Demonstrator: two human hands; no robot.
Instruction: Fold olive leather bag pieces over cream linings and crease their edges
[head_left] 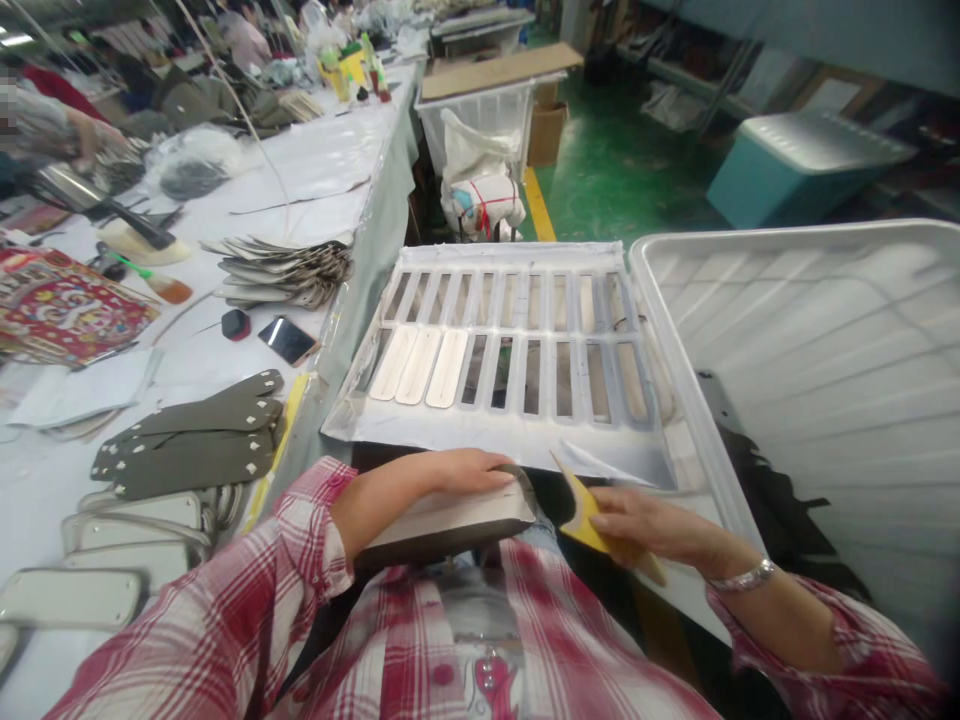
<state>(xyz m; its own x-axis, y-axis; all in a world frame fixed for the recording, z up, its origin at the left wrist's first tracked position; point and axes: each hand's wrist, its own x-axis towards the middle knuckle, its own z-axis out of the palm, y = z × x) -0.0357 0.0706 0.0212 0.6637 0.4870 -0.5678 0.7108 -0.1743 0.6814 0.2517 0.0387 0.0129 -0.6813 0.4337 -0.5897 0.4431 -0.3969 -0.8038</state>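
Observation:
My left hand [469,470] lies curled over the top of a stack of grey-and-cream flat pieces [442,525] held against my lap. A yellow scraper-like tool [586,512] is pinched in my right hand [645,525], with its tip pointing up toward the near edge of a silver slotted tray [517,440]. Three cream strips [420,362] rest in the tray's lower left slots; the other slots look bare.
A big white plastic bin [810,330] stands at my right. On the long table to the left lie olive flat pieces [199,435], a stack of silver-grey pieces [289,270], a phone [287,340] and a red patterned cloth [64,305]. Other people work at the far end.

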